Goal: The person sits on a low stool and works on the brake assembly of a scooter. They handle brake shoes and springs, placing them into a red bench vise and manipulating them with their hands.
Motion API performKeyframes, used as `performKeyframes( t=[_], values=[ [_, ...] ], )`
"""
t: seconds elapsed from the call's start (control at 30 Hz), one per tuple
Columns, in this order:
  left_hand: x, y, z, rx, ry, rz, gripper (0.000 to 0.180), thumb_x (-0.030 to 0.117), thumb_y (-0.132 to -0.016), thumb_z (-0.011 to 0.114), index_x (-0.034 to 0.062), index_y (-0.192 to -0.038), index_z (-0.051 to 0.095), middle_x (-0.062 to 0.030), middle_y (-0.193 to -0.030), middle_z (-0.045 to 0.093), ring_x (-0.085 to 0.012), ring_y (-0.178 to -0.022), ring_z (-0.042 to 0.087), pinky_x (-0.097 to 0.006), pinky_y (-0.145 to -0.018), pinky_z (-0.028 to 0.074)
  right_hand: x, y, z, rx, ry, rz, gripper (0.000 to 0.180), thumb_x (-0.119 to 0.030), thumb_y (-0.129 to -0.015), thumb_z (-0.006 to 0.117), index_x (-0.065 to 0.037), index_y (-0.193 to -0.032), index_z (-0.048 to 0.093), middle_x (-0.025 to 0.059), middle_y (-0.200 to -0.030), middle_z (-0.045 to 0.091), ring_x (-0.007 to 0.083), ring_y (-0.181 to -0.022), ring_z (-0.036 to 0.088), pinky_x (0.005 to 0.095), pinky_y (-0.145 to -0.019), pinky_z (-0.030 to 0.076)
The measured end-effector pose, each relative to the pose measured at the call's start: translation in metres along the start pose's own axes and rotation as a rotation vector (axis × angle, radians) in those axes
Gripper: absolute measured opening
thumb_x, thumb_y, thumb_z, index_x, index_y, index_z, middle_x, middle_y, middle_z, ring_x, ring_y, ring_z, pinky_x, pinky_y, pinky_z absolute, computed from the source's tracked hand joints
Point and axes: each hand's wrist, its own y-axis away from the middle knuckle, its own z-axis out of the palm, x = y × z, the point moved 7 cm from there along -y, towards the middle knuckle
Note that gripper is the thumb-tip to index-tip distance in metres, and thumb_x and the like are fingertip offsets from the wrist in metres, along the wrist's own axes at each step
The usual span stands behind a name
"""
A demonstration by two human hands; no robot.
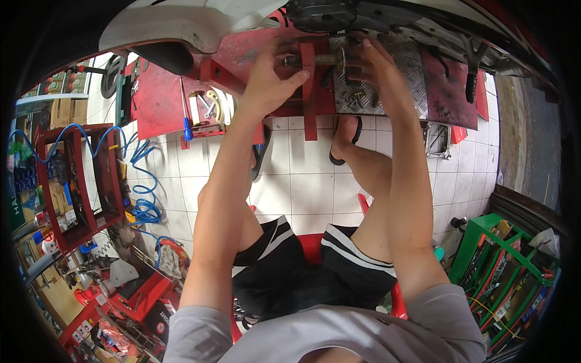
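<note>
1. Red metal makes up the workbench (160, 100); its near edge curves across my view, and a red bar (310, 106) sticks out past that edge toward the seated person.
2. The threaded rod (327, 59) lies crosswise at the far part of that bar, showing on both sides of it.
3. I see the left hand (272, 85) at the rod's left end, thumb held out near the bar; its fingers blur, so I cannot tell whether they grip.
4. The right hand (381, 66) is at the rod's right end, fingers spread about it, also blurred; I cannot tell if they close on it. The 2 hands are apart, with the bar between them.
5. A white panel (175, 24) and dark machine parts (321, 15) hang close beyond the fingers, so my room there is tight.
6. A checkered plate (405, 91) with loose bolts (358, 100) borders the right hand; a blue-handled screwdriver (187, 130) overhangs the bench edge at left.
7. My widest gap is over the tiled floor (296, 193), between a coiled blue hose (145, 212) and a green rack (484, 248).
8. White lettering marks a green panel (14, 202) at the left rim.
</note>
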Motion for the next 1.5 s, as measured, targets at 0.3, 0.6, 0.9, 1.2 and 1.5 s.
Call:
performKeyframes(
  t=[0.3,0.6,0.9,1.2,1.5],
  values=[
    [0.011,0.003,0.009,0.016,-0.141,0.031,0.056,-0.003,-0.082,0.065,0.0021,-0.133,0.043,-0.0173,-0.128,0.055,-0.0245,-0.115,0.056,-0.036,-0.093,0.050,0.004,0.006,0.004,0.038,-0.025,0.137,0.057,-0.051,-0.098,0.039,-0.005,-0.129,0.052,0.0145,-0.081,0.066,0.0186,-0.073,0.064,0.0314,-0.069,0.051],
    [0.011,0.004,0.009,0.017,-0.188,0.074,0.054,-0.002,-0.083,0.063,0.0013,-0.133,0.042,-0.0185,-0.129,0.054,-0.0262,-0.120,0.055,-0.037,-0.097,0.050,0.015,-0.004,-0.003,-0.037,0.027,0.183,0.053,-0.049,-0.096,0.042,-0.007,-0.127,0.055,0.0045,-0.069,0.057,0.0175,-0.058,0.057,0.0302,-0.061,0.048],
    [0.012,0.005,0.009,0.015,-0.238,0.102,0.055,0.001,-0.084,0.064,0.0013,-0.134,0.042,-0.0186,-0.130,0.054,-0.0269,-0.119,0.055,-0.037,-0.095,0.051,0.014,-0.004,0.000,-0.091,-0.075,0.174,0.054,-0.048,-0.095,0.042,-0.009,-0.131,0.051,0.0090,-0.090,0.064,0.0186,-0.071,0.062,0.0296,-0.069,0.048],
    [0.012,0.003,0.010,0.040,-0.272,0.127,0.055,0.001,-0.084,0.064,0.0013,-0.134,0.042,-0.0185,-0.128,0.055,-0.0267,-0.117,0.056,-0.036,-0.094,0.051,0.020,-0.008,0.003,-0.114,-0.061,0.154,0.057,-0.050,-0.095,0.038,-0.008,-0.133,0.050,0.0107,-0.095,0.067,0.0206,-0.076,0.065,0.0316,-0.069,0.049],
    [0.010,0.003,0.008,0.070,-0.226,0.112,0.055,0.001,-0.081,0.067,0.0012,-0.131,0.044,-0.0193,-0.123,0.058,-0.0272,-0.111,0.061,-0.035,-0.090,0.052,0.019,-0.003,0.005,-0.122,-0.114,0.182,0.062,-0.054,-0.094,0.039,-0.008,-0.134,0.049,0.0134,-0.093,0.066,0.0222,-0.080,0.065,0.0325,-0.075,0.049]
  ],
)
